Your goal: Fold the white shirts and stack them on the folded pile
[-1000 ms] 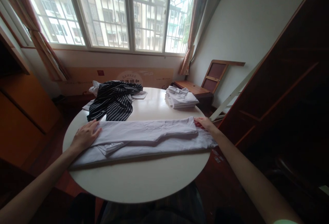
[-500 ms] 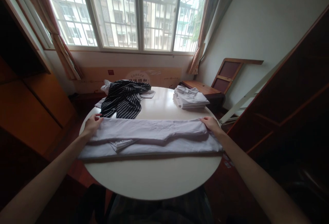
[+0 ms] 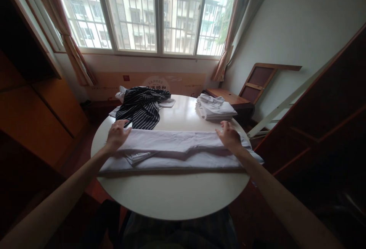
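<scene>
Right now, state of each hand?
Left hand: open, at the left end of the folded white garment; contact unclear.
Right hand: open, near the garment's right end; contact unclear.

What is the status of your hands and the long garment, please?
Left hand, right hand open at garment, contact unclear. Garment folded in a strip across table. Just beyond: striped cloth, left; white stack, right.

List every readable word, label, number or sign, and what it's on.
"满颐和", on the cardboard below the window; the character before it is unclear.
"ZANKEE" perhaps, arched above those characters; too faint to be sure.
Small writing at the cardboard's left and right: too small to read.
Red square on the cardboard: any marking unreadable.
White garment: no readable text.
</scene>
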Demonstrator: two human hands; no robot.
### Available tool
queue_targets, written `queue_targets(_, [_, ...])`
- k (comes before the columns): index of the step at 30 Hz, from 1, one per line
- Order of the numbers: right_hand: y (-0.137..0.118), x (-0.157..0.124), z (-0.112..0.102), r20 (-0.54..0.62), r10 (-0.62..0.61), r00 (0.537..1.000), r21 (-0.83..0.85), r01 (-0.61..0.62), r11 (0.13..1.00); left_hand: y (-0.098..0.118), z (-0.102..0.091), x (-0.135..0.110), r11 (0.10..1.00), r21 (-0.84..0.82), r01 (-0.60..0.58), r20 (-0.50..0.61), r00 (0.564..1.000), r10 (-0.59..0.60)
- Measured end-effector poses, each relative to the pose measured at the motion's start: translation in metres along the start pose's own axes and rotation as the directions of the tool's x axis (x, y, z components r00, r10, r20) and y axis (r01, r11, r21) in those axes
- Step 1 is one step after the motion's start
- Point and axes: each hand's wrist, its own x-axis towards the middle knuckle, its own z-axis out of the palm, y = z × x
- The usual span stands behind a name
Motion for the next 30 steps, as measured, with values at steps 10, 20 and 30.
queue_targets(10, [-0.142, -0.053, 0.05, 0.265, -0.622, 0.736, 0.35, 0.528, 0.774, 0.115, 0.043, -0.033, 0.899, -0.197, -0.39, 0.439, 0.785, 0.437])
queue_targets(20, [-0.007, -0.014, 0.029, 0.443, -0.341, 0.829, 0.089, 0.338, 0.937, 0.009, 0.028, -0.013, 0.985, 0.016, -0.169, 0.523, 0.841, 0.136])
queue_targets(30, [0.061, -0.006, 0.031, 0.4, -0.229, 0.887, -0.041, 0.267, 0.963, -0.035, 0.011, -0.03, 0.966, 0.241, 0.092, 0.243, 0.958, -0.153])
